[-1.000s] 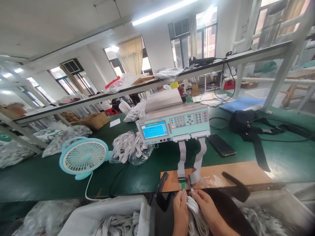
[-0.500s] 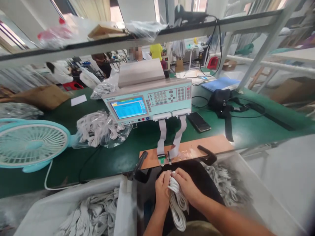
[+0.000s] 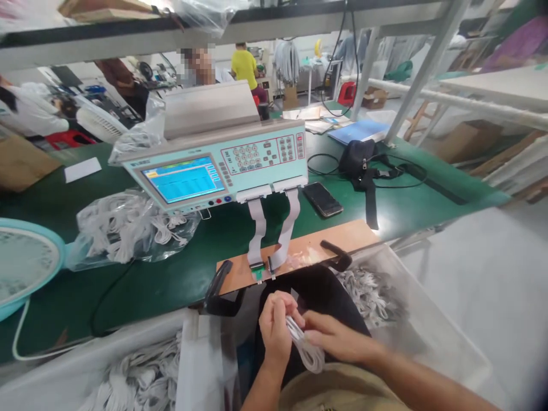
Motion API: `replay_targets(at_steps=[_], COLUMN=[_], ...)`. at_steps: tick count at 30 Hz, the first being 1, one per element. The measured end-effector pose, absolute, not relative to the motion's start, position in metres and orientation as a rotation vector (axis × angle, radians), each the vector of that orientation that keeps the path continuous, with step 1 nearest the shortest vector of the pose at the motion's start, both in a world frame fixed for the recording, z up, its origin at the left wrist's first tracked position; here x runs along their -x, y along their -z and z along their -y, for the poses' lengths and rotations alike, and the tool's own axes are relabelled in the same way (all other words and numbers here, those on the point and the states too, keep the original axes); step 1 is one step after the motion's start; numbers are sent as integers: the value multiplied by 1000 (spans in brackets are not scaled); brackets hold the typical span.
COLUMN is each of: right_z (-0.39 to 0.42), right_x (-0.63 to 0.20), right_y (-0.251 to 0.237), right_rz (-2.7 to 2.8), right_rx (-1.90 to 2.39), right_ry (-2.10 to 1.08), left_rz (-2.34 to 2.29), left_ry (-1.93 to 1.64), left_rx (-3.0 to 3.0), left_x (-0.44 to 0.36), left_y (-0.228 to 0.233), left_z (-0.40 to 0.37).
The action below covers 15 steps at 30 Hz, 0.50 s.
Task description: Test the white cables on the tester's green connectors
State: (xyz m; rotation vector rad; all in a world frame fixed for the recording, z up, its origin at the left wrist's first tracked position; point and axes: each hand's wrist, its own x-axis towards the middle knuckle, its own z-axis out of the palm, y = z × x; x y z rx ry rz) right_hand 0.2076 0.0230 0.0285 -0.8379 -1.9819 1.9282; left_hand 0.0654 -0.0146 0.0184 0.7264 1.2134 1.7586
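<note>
My left hand (image 3: 274, 331) and right hand (image 3: 338, 342) both grip a bunch of white cables (image 3: 305, 349) over my lap. The tester (image 3: 222, 165) has writing too small to read. The left bin (image 3: 141, 374) and right bin (image 3: 385, 302) hold more white cables.

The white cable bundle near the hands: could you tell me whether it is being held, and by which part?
Yes. Both hands grip the coiled white cable: the left hand pinches its upper end, the right hand its middle.
</note>
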Motion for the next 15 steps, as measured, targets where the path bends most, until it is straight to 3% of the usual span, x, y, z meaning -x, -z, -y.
replay_targets(at_steps=[3, 10, 15], right_z=[-14, -36, -35], right_x=[-186, -205, -203], right_y=[-24, -19, -16], right_rz=[1851, 2530, 2684], right_rx=[774, 896, 677], right_ry=[-1991, -1112, -893], left_rz=[-1257, -1352, -1265], left_ry=[-1790, -1176, -1077], left_rx=[-904, -989, -755], left_x=[-61, -24, -25], left_y=[-20, -22, -17], left_z=[21, 41, 48])
